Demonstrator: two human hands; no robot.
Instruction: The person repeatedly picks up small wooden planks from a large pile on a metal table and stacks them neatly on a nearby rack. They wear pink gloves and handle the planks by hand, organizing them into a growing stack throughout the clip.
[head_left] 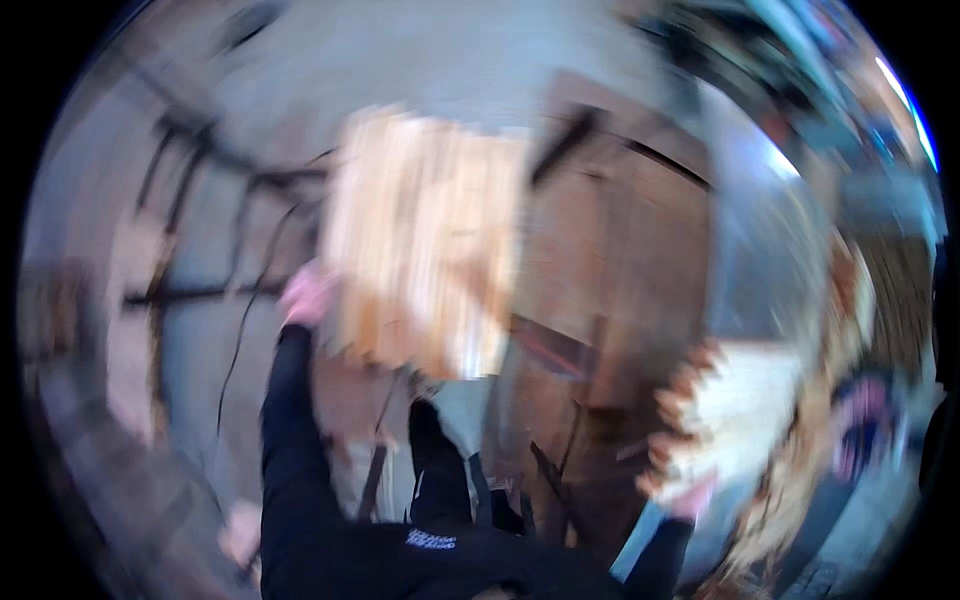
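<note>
A block of pale wooden strips (425, 240), laid side by side, fills the middle of the view. My left hand (308, 293) is against its left edge, and the fingers are smeared by motion. On the right, a second group of pale wooden strips (735, 410) with uneven, stepped ends lies by a shiny metal surface (765, 240). My right hand (690, 497) is at the near edge of these strips. Blur hides its fingers, so I cannot make out whether it grips them.
Brown, rusty-looking panels (640, 250) stand between the two groups of strips. Dark metal bars (190, 297) and a thin black cable (240, 340) are on the left. Rough-edged wood (785, 490) runs along the right. Blurred clutter (740, 60) occupies the far right.
</note>
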